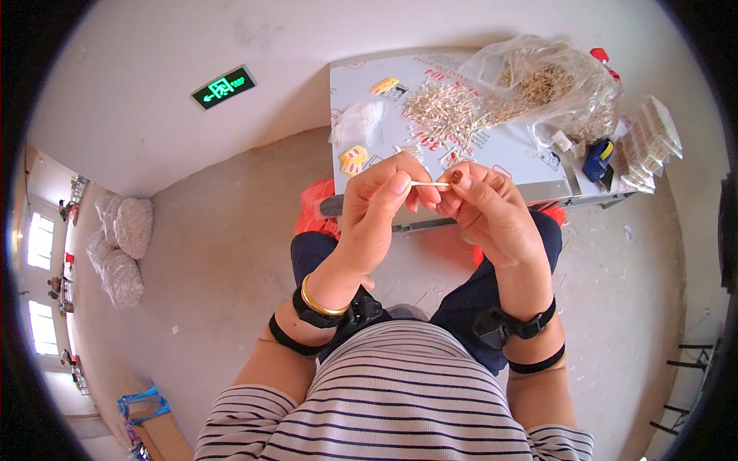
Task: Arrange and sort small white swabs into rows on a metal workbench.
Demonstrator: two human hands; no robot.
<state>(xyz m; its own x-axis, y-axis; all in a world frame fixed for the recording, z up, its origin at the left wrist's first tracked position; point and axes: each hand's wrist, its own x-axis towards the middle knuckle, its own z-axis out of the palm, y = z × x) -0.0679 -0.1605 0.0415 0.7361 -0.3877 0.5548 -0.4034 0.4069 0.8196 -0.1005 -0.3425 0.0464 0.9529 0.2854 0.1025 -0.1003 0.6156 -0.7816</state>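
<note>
Above the near edge of a metal-topped table (361, 73), my left hand (373, 211) and my right hand (496, 215) meet, closed in a pinch. Between them they hold a thin pale cotton swab (428, 184) level, one end in each set of fingertips. Both its tips are mostly covered by my fingers. Just beyond my hands lies a loose heap of cotton swabs (444, 111), with a few strays nearer me. To the left of the heap are small clear plastic bags (358, 123) and a yellow patterned cutout (354, 160).
A large clear bag of swabs (542, 83) lies at the table's back right. Beside it are a blue and yellow object (598, 160) and stacked filled packets (652, 146). Red plastic (314, 203) hangs under the table's left edge. Full sacks (127, 227) stand on the floor at left.
</note>
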